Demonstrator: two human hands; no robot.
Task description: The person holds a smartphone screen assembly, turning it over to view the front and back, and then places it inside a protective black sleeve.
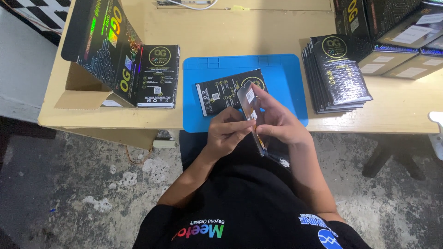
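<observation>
My left hand (227,130) and my right hand (277,122) hold a thin glossy dark sheet (253,115) between them, edge-on above the front of a blue mat (281,76). The left fingers pinch its lower left side; the right fingers spread along its right side. A small white sticker sits near the sheet's top. Just behind the hands, a flat black printed packet (219,92) lies on the mat, partly covered by the sheet.
A stack of black packets (339,74) lies right of the mat, black boxes (392,32) behind it. At left, an open black carton (99,44) stands beside another packet stack (158,76). The wooden table's front edge (110,123) runs above a concrete floor.
</observation>
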